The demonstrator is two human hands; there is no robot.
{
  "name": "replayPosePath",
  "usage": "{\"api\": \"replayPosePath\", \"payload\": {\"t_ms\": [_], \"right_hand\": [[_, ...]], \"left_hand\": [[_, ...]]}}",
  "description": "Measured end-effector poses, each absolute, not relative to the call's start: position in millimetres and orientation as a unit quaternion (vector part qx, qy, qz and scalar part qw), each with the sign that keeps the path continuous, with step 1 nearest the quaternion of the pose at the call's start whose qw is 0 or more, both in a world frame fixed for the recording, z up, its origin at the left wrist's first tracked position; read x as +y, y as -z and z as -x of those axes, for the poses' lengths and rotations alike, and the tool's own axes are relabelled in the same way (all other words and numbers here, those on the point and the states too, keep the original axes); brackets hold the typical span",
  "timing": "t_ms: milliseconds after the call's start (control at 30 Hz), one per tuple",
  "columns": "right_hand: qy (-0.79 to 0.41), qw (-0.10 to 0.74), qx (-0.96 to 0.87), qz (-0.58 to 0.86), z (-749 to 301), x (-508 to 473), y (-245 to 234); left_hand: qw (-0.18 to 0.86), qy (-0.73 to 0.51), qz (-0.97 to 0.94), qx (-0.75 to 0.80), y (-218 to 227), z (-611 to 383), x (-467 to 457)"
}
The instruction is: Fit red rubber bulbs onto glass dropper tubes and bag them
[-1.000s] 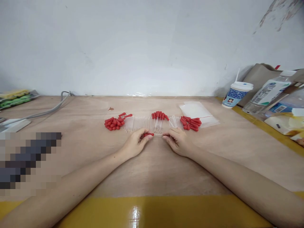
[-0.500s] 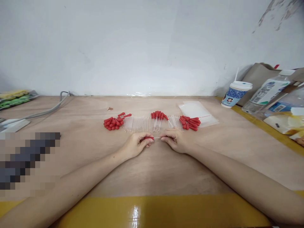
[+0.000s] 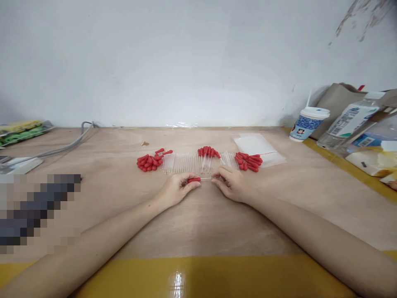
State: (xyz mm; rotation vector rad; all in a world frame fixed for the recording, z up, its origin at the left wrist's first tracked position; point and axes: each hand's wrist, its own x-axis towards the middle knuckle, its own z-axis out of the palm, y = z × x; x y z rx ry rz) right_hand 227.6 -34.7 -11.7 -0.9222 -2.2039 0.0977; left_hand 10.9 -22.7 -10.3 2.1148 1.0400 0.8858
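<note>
Fingers [image 3: 194, 185] pinch a red bulb [image 3: 194, 180] — rubber, perhaps — and slender clear tube [image 3: 206, 179].

A pale wall [image 3: 198, 62] is standing behind the brown counter [image 3: 211, 231], and brownish stains [image 3: 372, 14] are marking it at upper right. A yellow band [image 3: 235, 277] is running along the counter's near edge, where white light [image 3: 178, 281] is reflecting.

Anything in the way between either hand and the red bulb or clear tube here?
Nothing visible: the left hand holds the red bulb, the right hand the clear tube; only that tube spans their gap. The row of tubes lies beyond.
</note>
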Motion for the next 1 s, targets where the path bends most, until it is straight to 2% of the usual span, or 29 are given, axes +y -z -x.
{"api": "replayPosePath", "payload": {"t_ms": [200, 633, 900, 1000], "right_hand": [[-0.002, 0.389, -0.869, 0.305, -226, -32, 14], [-0.018, 0.318, -0.880, 0.353, -218, -30, 20], [0.004, 0.230, -0.883, 0.410, -218, -38, -8], [-0.033, 0.255, -0.831, 0.493, -229, -27, -23]], "left_hand": [[0.324, -0.321, -0.799, 0.391, 12, -11, -22], [0.283, -0.347, -0.818, 0.361, 15, -11, -21], [0.259, -0.380, -0.802, 0.382, 13, -13, -18], [0.237, -0.389, -0.794, 0.402, 13, -12, -15]]}}
